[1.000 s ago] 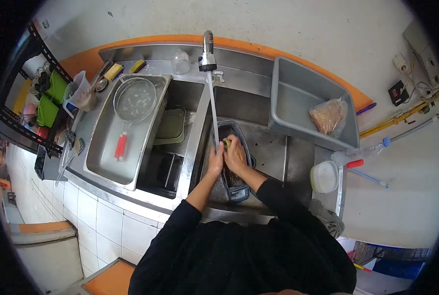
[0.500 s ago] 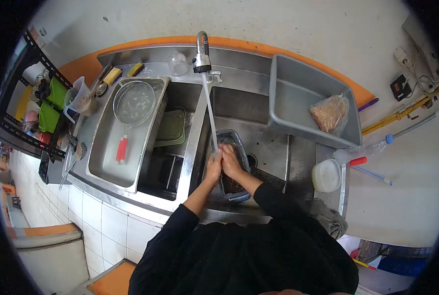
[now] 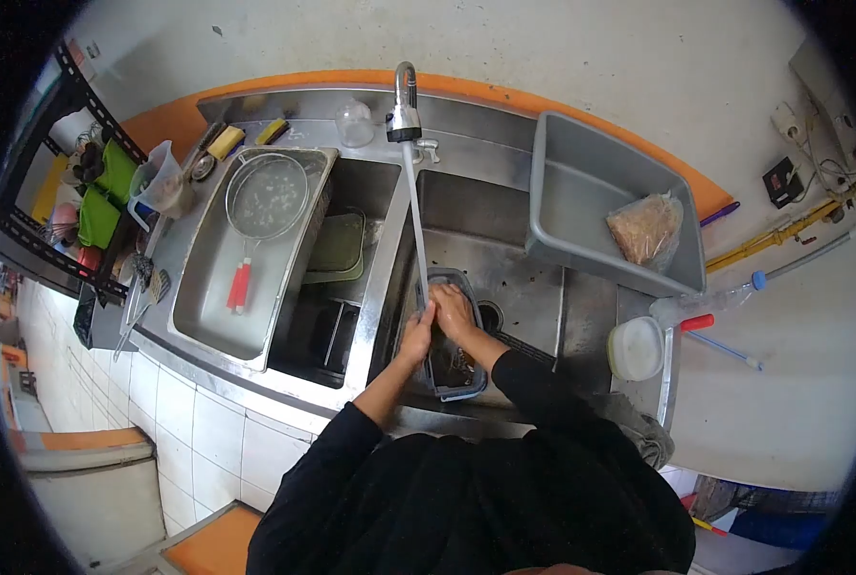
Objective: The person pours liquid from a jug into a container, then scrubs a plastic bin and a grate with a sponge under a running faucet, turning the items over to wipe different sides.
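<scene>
Close work beneath running water (image 3: 413,206)

Just below the centre of the frame, a small grey tub (image 3: 463,392) sits in the sink basin (image 3: 526,287), almost in line with the tap (image 3: 405,123), probably so the stream falls at its left side. The left hand (image 3: 416,337) is at that side, thumb raised, perhaps steadying it; the right hand (image 3: 454,311) bends over the inside. The fingers of both are partly hidden, so I cannot tell how tight either grip is or what it has hold of.

At upper right, a large grey bin (image 3: 595,264) keeps a bagged brown item (image 3: 645,230) apart from the stream. At left, a round strainer (image 3: 267,196) lies in a steel pan (image 3: 203,302), which seems to bridge the neighbouring basin.
</scene>
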Tool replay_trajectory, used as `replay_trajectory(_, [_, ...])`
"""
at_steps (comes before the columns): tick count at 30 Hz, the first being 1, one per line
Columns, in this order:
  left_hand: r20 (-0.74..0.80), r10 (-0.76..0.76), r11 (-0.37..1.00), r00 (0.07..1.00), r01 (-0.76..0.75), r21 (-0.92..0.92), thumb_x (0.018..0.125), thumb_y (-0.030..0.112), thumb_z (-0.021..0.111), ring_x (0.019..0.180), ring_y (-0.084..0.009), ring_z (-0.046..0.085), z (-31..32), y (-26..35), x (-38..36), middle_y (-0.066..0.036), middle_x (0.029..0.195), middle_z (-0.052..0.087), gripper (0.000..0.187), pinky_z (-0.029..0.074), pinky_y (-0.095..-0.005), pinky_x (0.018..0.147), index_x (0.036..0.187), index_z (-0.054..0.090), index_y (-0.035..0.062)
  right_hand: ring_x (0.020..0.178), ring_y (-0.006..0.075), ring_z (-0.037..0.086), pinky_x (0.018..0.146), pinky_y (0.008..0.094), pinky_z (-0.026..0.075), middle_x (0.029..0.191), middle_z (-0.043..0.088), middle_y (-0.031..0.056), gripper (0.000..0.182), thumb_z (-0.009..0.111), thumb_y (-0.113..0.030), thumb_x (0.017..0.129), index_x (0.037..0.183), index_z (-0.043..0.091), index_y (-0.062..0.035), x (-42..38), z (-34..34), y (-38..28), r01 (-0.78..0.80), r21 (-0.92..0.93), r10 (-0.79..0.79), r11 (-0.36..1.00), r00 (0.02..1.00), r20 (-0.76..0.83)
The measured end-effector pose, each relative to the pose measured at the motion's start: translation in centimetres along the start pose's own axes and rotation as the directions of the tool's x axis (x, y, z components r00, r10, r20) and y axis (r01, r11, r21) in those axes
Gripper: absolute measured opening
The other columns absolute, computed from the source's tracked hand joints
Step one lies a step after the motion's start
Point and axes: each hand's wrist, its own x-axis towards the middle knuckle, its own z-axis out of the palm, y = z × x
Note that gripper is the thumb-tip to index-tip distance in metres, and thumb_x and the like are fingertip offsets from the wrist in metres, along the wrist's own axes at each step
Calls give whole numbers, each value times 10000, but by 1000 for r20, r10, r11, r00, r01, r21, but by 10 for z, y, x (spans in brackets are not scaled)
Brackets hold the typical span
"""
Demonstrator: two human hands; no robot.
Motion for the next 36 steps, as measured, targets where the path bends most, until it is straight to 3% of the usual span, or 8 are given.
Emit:
replay_trajectory(2, [-5, -22, 988, 1000, 23, 154, 802, 544, 456, 1149, -316, 407, -1, 0, -3, -253, 1191, 449, 751, 286, -328, 962, 1185, 405, -101, 876, 299, 518, 752, 394, 431, 948, 537, 135, 239, 502, -98, 723, 943, 569, -35, 4, 1, 8, 39, -67, -38, 997, 999, 19])
replay_trajectory(4, [17, -58, 995, 998, 56, 83, 799, 544, 460, 1145, -324, 411, 0, 1, -2, -254, 1185, 455, 746, 290, -334, 958, 1184, 412, -94, 926, 262, 516, 773, 376, 437, 940, 546, 111, 259, 527, -110, 705, 956, 570, -60, 11, 3, 12, 187, -413, -123, 891, 977, 176])
replay_trajectory(6, [41, -92, 996, 995, 91, 10, 796, 544, 464, 1141, -331, 415, 0, 2, -1, -255, 1179, 461, 741, 295, -339, 955, 1183, 420, -87, 906, 237, 515, 739, 354, 445, 926, 545, 95, 255, 539, -131, 689, 930, 584, -61, 12, 2, 11, 210, -507, -94, 836, 965, 244])
replay_trajectory(11, [-86, -54, 959, 995, 75, 273, 749, 607, 473, 1127, -363, 428, 3, -4, 12, -276, 1146, 480, 795, 311, -364, 945, 1190, 433, -53, 927, 242, 473, 775, 335, 405, 921, 532, 88, 218, 553, -156, 691, 858, 650, -54, 9, -2, 22, 264, -746, 54, 611, 927, 372])
replay_trajectory(27, [-161, -151, 869, 975, 208, 448, 744, 655, 419, 1093, -394, 442, 17, -3, 20, -292, 1104, 494, 786, 332, -415, 927, 1087, 519, -45, 949, 212, 465, 751, 326, 373, 906, 552, 40, 126, 581, -173, 644, 712, 630, -79, -70, -35, 17, 303, -408, -8, 862, 810, 586])
replay_trajectory(30, [-190, -112, 867, 975, 189, 460, 743, 655, 421, 1086, -392, 448, 18, 0, 20, -284, 1099, 501, 775, 336, -414, 922, 1094, 521, -28, 923, 213, 467, 736, 322, 371, 878, 547, 33, 128, 584, -193, 634, 714, 622, -100, -77, -25, 23, 183, -376, 82, 908, 805, 588])
replay_trajectory(32, [-241, -48, 881, 969, 154, 446, 745, 651, 425, 1067, -395, 462, 17, -1, 25, -278, 1086, 511, 756, 349, -416, 907, 1077, 533, -20, 858, 221, 493, 741, 329, 368, 853, 551, 31, 112, 576, -217, 664, 735, 630, -150, -77, -28, 19, 244, -240, 28, 940, 643, 765])
replay_trajectory(36, [-242, -47, 870, 969, 159, 467, 733, 657, 436, 1056, -384, 477, 10, 3, 29, -273, 1070, 522, 751, 364, -415, 894, 1065, 541, -8, 787, 249, 517, 726, 352, 386, 810, 549, 58, 89, 571, -196, 696, 746, 630, -153, -77, -29, 14, 189, -104, -67, 976, 723, 687])
